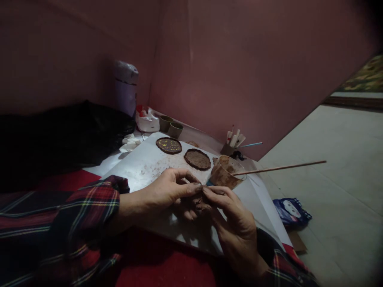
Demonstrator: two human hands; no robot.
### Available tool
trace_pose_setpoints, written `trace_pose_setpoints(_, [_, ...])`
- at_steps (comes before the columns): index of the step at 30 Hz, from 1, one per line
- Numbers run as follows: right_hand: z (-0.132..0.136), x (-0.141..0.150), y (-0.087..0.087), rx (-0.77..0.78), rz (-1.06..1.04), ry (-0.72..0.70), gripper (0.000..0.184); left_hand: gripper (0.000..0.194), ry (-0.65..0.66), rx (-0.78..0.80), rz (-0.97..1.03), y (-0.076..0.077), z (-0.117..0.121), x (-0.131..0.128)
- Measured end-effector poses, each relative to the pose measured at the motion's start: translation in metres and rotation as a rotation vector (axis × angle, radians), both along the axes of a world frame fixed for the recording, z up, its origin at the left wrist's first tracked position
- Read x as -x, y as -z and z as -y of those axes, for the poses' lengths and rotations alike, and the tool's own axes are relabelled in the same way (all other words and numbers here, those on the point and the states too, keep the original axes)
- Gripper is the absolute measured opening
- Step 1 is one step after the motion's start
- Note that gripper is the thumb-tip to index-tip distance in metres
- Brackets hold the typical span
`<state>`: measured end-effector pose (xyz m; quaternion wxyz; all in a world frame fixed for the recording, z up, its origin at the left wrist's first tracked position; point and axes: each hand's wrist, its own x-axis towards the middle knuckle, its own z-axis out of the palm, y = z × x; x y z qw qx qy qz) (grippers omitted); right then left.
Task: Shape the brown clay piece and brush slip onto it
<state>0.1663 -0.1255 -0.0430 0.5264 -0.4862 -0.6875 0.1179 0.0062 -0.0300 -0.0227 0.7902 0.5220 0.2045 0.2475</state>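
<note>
Nearest, red cloth (170,259), with plaid sleeves (86,223) coming in from left and right. Then left hand (172,187) bent around brown clay (200,203), thumb on top. Right hand (236,215) close by, fingertips on the right side of the same clay. Both grips narrow, with the clay held in the middle, between the two hands and above a white sheet (257,211). Hard to tell its whole shape under so many fingers. To the right, on the floor (335,167), a blue pack (290,211). Just past the hands, a messy cup (223,169) with a long stick (284,166) leaning out to the right. To its left, a brown round (197,159), and farther left, a dotted round (168,145) with yellow marks. Brown crumbs (160,169) near both. Farther back, two green pots (175,130), side by side. Far behind, a pink wall (239,71).
</note>
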Motion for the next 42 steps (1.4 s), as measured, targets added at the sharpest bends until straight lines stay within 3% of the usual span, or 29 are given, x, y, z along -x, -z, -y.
trace_pose_setpoints(7, [0.0024,0.0039,-0.0024,-0.045,0.083,0.108,0.029,0.029,0.006,-0.013,0.006,-0.0012,0.0039,0.0014])
trace_pose_setpoints(14, [-0.0023,-0.001,-0.0017,0.009,0.009,0.055,0.024,0.026,0.014,0.004,-0.004,0.0003,0.0029,-0.0011])
trace_pose_setpoints(20, [-0.0021,0.0039,-0.0023,0.008,0.12,0.154,0.035,0.024,-0.039,0.032,0.04,0.0015,0.0023,-0.0011])
trace_pose_setpoints(24, [-0.0026,0.0028,-0.0009,0.012,0.133,0.154,0.028,0.026,0.012,-0.025,0.005,0.0009,0.0014,-0.0009])
trace_pose_setpoints(30, [-0.0017,0.0015,-0.0001,-0.059,0.115,0.101,0.022,0.028,0.043,-0.064,0.007,0.0008,0.0011,-0.0011])
trace_pose_setpoints(37, [-0.0033,0.0046,-0.0007,-0.058,-0.015,0.107,0.02,0.026,-0.067,-0.135,-0.009,-0.0021,0.0039,-0.0001])
trace_pose_setpoints(42, [-0.0001,0.0035,-0.002,-0.021,-0.105,0.098,0.014,0.028,0.018,-0.053,0.02,-0.0043,0.0045,-0.0001])
